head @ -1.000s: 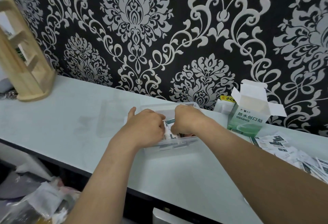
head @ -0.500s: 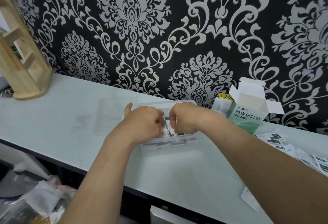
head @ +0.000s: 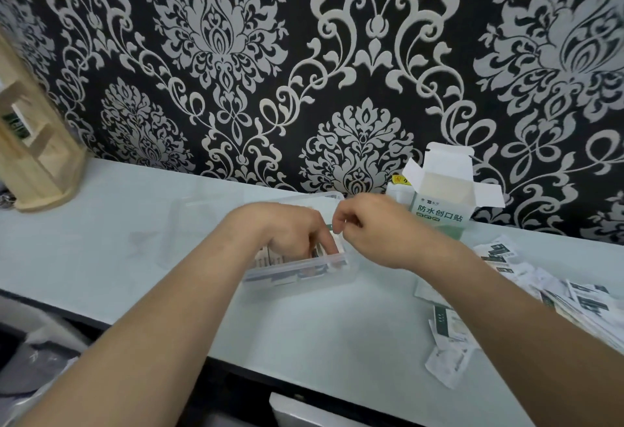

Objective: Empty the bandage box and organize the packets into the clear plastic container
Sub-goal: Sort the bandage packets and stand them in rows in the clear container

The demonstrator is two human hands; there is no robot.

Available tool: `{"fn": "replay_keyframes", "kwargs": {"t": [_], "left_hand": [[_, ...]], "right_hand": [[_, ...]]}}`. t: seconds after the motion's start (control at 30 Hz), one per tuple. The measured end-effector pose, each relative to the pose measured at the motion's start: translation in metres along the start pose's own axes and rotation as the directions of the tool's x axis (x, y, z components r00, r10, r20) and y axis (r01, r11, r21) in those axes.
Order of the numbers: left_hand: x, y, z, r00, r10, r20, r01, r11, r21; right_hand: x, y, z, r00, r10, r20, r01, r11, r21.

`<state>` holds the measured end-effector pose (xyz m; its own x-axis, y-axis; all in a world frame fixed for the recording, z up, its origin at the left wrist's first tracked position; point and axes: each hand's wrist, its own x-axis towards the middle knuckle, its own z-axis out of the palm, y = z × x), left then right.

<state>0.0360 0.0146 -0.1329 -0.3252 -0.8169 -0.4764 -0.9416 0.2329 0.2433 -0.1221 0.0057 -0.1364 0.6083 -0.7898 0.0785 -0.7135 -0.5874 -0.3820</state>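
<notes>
Left hand (head: 287, 234) reaches into the container (head: 300, 271) mid-counter, fingers pressing packets down inside. Right hand (head: 374, 227) hovers just right, fingers curled together. Opened box (head: 442, 210) stands far right; loose packets (head: 553, 291) lie scattered right.

Black wallpaper (head: 337, 55) with a large silver-grey damask pattern filled the upper two thirds of the frame. Below it a pale, glossy white countertop (head: 101, 240) ran from the left edge toward the lower right, ending in a dark front edge. At the far left a light wooden rack (head: 33, 163) stood on the counter against the wall. The light was soft and even.
</notes>
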Motion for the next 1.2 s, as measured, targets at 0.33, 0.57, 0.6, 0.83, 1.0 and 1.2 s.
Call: {"fn": "replay_keyframes", "kwargs": {"t": [0.33, 0.57, 0.6, 0.83, 1.0, 1.2], "left_hand": [[0.019, 0.001, 0.005, 0.996, 0.022, 0.089, -0.020, 0.999, -0.028], [0.025, -0.011, 0.014, 1.000, -0.003, -0.005, 0.003, 0.993, -0.114], [0.024, -0.015, 0.014, 1.000, 0.009, -0.020, -0.012, 0.993, -0.120], [-0.022, 0.004, -0.009, 0.871, -0.020, -0.491, -0.245, 0.848, -0.470], [-0.014, 0.105, 0.027, 0.855, 0.172, -0.490, -0.364, 0.871, -0.330], [0.047, 0.154, 0.110, 0.882, 0.368, -0.295, -0.316, 0.925, 0.210]], "right_hand": [[0.003, 0.005, 0.002, 1.000, 0.005, -0.009, -0.005, 1.000, 0.017], [0.005, 0.006, 0.003, 0.998, 0.003, -0.066, 0.004, 0.994, 0.111], [0.004, 0.008, 0.001, 0.997, 0.021, -0.079, -0.008, 0.986, 0.166], [-0.055, 0.069, -0.033, 0.975, 0.218, -0.047, -0.193, 0.932, 0.305], [-0.098, 0.119, -0.041, 0.915, 0.400, 0.050, -0.403, 0.905, 0.138], [-0.107, 0.159, -0.026, 0.829, 0.560, -0.002, -0.559, 0.828, -0.039]]}}
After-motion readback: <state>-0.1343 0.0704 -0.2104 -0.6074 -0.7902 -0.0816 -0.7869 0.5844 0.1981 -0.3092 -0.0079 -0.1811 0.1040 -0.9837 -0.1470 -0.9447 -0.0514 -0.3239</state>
